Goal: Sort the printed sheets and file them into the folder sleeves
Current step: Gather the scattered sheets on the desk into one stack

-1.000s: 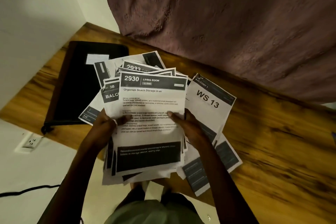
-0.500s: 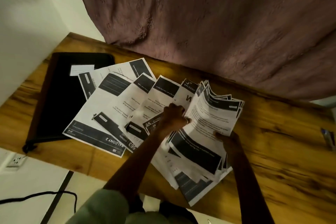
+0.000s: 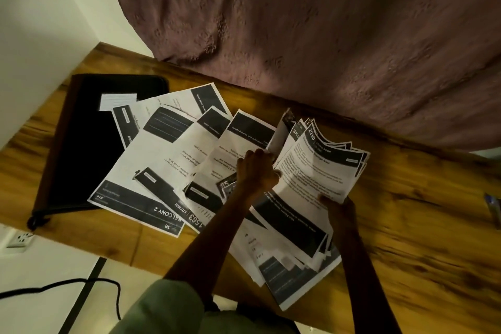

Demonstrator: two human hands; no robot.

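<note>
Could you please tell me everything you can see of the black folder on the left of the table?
The black folder lies flat and appears closed at the left end of the wooden table. Its cover looks like dark leatherette, with rounded corners and a brownish edge along its left side. A white label sits on the cover, and a dark loop hangs at its near corner. Fanned printed sheets overlap its right side. Neither the left hand nor the right hand touches it.
</note>
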